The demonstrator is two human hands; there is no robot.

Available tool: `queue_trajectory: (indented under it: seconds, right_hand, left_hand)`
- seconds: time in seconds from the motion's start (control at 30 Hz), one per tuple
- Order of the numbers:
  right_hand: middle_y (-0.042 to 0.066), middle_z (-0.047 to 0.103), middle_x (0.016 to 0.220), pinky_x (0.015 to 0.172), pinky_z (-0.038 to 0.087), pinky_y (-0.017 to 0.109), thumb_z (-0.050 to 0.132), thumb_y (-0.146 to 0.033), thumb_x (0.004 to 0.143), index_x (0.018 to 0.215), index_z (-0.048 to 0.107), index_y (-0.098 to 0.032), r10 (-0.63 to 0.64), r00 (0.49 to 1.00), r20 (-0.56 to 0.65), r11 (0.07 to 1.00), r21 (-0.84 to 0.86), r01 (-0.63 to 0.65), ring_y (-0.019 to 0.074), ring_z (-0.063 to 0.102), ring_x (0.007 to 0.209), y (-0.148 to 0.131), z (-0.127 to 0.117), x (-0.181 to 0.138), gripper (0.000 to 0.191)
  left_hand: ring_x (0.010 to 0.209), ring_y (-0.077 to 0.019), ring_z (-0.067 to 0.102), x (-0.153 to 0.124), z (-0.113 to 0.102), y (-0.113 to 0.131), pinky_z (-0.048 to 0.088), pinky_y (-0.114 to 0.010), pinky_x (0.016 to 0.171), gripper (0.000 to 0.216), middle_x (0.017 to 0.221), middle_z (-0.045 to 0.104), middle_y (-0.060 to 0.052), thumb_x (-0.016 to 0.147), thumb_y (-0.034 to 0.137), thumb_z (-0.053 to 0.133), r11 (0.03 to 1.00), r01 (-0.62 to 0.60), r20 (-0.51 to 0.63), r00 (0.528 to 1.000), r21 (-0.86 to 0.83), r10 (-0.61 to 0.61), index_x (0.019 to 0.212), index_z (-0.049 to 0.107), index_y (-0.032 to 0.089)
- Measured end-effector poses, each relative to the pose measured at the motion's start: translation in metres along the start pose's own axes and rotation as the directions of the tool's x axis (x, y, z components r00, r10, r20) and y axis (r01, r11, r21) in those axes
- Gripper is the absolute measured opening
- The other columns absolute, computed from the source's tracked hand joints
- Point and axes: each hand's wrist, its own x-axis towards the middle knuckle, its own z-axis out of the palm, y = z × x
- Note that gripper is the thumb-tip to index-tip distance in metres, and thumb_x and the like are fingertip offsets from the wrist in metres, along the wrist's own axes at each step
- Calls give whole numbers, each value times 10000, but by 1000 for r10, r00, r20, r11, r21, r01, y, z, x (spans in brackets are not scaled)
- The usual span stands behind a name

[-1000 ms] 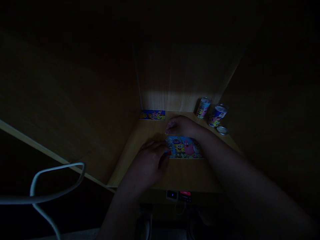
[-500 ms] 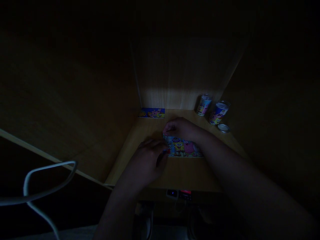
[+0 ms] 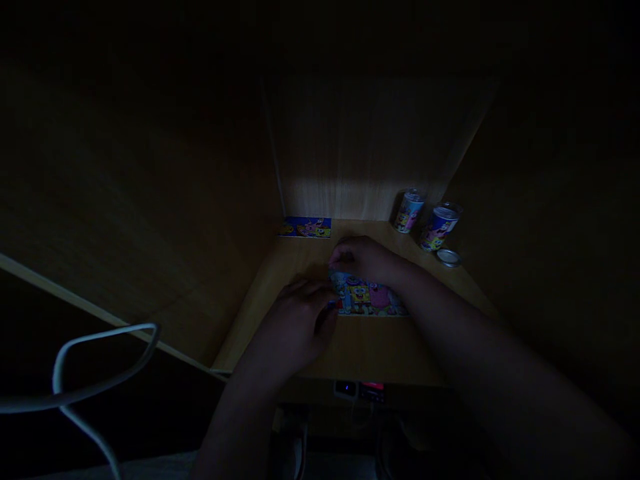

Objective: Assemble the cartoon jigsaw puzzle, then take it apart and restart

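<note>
Right at the 2 hands [image 3: 295, 323] [image 3: 363, 259], a SpongeBob jigsaw puzzle [image 3: 373, 298]

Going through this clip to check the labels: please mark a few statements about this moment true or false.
The left hand is at the left end of the SpongeBob picture strip: true.

The printed can and the second printed can stand by the back wall: true.

The round metal lid sits on a can: false, it lies on the desk beside them.

The blue picture card is under the right hand: false, it lies apart, by the back wall.
</note>
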Motion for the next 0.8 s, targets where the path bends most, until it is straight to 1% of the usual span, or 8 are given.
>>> queue_trajectory:
  seconds: [0.07,0.2,0.33,0.43,0.53,0.6,0.7,0.8]
  right_hand:
    - [41,819,976,796,519,278,716,-289,972,979,819,-200,39,990,-136,999,-21,-42,185,739,885,4,-5,1,136]
    - [65,808,953,803,523,295,554,-397,1075,1010,792,-170,107,921,-373,989,-53,-137,201,725,870,16,-21,0,335]
    - [85,818,956,848,533,313,471,-435,1105,986,787,-170,147,854,-499,973,-81,-214,227,743,930,30,-37,-5,429]
    - [100,824,977,831,533,322,431,-456,1117,979,788,-171,174,820,-545,956,-106,-273,241,755,937,39,-45,-8,476]
    - [120,814,914,785,529,335,413,-470,1123,971,789,-154,188,822,-538,940,-145,-310,258,756,874,45,-47,-9,514]
    - [126,814,913,797,535,338,409,-464,1128,996,793,-151,176,851,-495,938,-178,-298,259,757,873,45,-43,-9,513]
    - [133,825,1115,934,540,332,426,-421,1134,1103,797,-166,110,920,-376,949,-235,-210,247,757,1035,40,-30,-4,451]
    - [128,789,1307,1120,479,344,409,-387,1144,1220,782,-179,25,974,-225,956,-280,-90,236,703,1236,30,-11,4,434]
  left_hand:
    - [1134,-283,687,-1,1,-1,544,-481,1014,168,1188,776,-38,1022,191,677,1000,-4,-5,1000,3,4,1155,748,265]
    - [1152,-285,676,-1,2,-3,535,-482,1046,150,1201,773,-39,1031,199,676,1000,-11,-18,1000,20,11,1146,750,261]
    - [1082,-293,689,1,4,-7,555,-488,1006,123,1102,781,-58,1027,182,665,993,71,-67,996,98,-64,1071,763,240]
    - [1062,-306,697,1,3,-9,566,-506,992,129,1078,779,-78,1022,170,654,980,136,-128,985,143,-118,1056,767,223]
    - [1116,-303,696,0,3,-8,566,-517,1022,169,1170,784,-73,1021,173,663,992,64,-130,990,111,-50,1137,771,232]
    - [1167,-292,696,-2,3,-6,563,-515,1048,217,1256,780,-58,1036,195,661,997,-24,-100,995,70,31,1210,774,258]
    - [1219,-284,697,-2,5,-4,551,-532,1093,250,1325,773,-31,1056,244,659,994,-102,-50,993,37,104,1265,782,307]
    - [1208,-282,705,-1,7,-3,557,-543,1088,232,1304,783,-26,1064,249,648,995,-101,-37,994,22,102,1231,796,312]
